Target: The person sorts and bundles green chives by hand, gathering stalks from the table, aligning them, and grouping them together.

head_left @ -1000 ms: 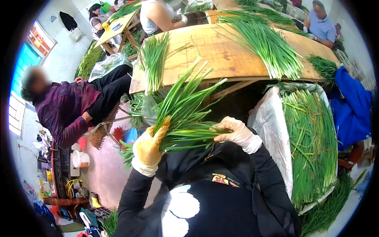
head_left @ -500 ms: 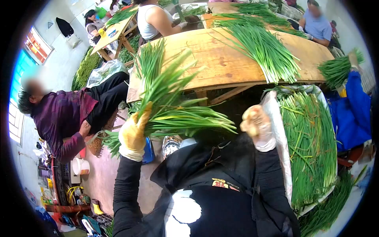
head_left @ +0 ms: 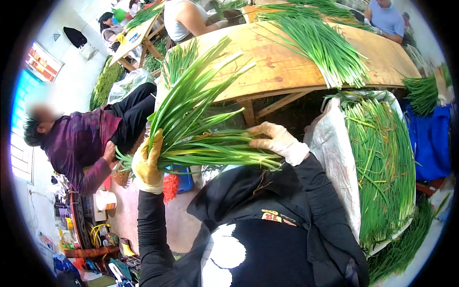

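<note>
My left hand (head_left: 149, 165), in a yellowed glove, is closed round a loose bunch of long green stalks (head_left: 191, 134). Some stalks fan upward from it and others lie out to the right. My right hand (head_left: 279, 142), in a pale glove, pinches stalks at the right end of the bunch. To the right, a white sack (head_left: 334, 160) is full of green stalks (head_left: 380, 177) with some yellowed leaves. A neat bundle of stalks (head_left: 325, 50) lies on the wooden table (head_left: 258, 62), white ends toward me.
A seated person (head_left: 79, 138) in a plaid top is at the left, near a white bucket (head_left: 105, 200). Other people work behind the table. At the far right a person's hand (head_left: 441, 86) holds a green bundle (head_left: 423, 93) above blue cloth (head_left: 428, 143).
My right hand, which was away from the stalks half a second ago, has come back to their right end. My left hand has moved slightly left with the bunch.
</note>
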A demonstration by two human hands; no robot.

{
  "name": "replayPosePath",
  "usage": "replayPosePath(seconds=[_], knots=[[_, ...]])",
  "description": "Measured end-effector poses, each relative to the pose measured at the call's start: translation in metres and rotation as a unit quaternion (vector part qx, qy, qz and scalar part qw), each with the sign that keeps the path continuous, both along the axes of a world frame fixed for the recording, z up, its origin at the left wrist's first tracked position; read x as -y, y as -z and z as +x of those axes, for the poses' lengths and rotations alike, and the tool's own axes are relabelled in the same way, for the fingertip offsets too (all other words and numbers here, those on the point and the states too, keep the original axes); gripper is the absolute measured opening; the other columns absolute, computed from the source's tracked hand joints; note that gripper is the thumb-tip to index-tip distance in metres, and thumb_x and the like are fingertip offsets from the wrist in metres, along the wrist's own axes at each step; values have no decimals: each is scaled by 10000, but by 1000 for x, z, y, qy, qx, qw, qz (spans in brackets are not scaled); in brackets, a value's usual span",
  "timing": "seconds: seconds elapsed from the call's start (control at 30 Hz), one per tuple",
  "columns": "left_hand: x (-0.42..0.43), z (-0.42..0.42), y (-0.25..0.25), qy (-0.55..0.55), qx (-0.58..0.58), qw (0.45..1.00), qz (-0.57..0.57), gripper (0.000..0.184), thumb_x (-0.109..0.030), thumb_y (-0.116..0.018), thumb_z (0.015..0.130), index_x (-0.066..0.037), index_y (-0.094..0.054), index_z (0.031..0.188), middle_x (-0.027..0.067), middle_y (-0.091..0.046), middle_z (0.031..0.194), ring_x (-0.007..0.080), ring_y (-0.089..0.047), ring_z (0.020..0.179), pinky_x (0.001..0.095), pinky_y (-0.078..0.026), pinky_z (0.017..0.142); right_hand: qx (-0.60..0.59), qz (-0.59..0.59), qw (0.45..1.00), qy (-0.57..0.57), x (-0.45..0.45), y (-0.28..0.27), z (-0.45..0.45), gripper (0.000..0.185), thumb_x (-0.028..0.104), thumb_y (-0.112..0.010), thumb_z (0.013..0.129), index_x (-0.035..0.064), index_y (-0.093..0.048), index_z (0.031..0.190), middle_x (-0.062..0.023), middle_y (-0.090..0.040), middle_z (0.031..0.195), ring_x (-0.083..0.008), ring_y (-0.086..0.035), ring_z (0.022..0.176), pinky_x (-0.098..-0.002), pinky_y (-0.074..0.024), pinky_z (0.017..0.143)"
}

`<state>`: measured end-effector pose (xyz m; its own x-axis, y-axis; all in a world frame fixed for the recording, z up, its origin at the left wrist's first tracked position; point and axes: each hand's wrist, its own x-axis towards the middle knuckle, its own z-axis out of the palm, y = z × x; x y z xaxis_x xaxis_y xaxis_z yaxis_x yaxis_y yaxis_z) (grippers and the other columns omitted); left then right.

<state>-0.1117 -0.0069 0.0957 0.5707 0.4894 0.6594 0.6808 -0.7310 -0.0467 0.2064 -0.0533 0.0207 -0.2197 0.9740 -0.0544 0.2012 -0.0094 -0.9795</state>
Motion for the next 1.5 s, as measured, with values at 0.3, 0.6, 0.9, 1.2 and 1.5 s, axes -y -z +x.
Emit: replayPosePath(seconds=[0.3, 0.6, 0.9, 1.2, 1.5], knots=[[8, -2, -1, -15, 140, 982, -129, 321, -20, -502, 751, -104, -565, 1054, 134, -579, 1001, 214, -574, 901, 271, -446, 765, -56, 170, 978, 104, -1, -6, 6, 255, 148, -562, 805, 35, -552, 1033, -63, -582, 943, -118, -542, 870, -231, -438, 733], [-6, 31, -46, -57, -249, 964, 76, 420, -171, -544, 738, -360, -501, 1111, 27, -549, 915, 160, -555, 648, 270, -446, 513, -21, 480, 779, 403, 24, -82, 33, 165, 43, -539, 805, 10, -526, 967, -115, -596, 911, -185, -595, 741, -263, -474, 694], [-32, 53, -47, 36, -22, 999, -15, 562, -47, -567, 656, -234, -466, 1177, 87, -562, 960, 263, -571, 750, 316, -453, 614, 182, 325, 925, 74, 11, -63, -6, 504, 358, -605, 745, 51, -503, 1132, -124, -573, 992, -264, -541, 916, -329, -409, 804], [-57, 54, -2, 242, 213, 869, -377, 564, 122, -557, 666, -62, -446, 1187, 132, -473, 1188, 230, -490, 1046, 284, -382, 884, 189, 315, 924, 105, -20, -92, 42, 525, 269, -610, 769, 99, -400, 1219, -118, -510, 1080, -195, -491, 998, -312, -401, 809], [-45, 58, 10, 157, 227, 771, -575, 564, 31, -586, 725, -56, -378, 1243, 73, -467, 1197, 113, -458, 1038, 219, -358, 881, 0, 10, 1000, 14, 51, -22, 56, 1001, 286, -747, 619, 144, -61, 1335, -110, -390, 1212, -243, -431, 1066, -328, -411, 815]])
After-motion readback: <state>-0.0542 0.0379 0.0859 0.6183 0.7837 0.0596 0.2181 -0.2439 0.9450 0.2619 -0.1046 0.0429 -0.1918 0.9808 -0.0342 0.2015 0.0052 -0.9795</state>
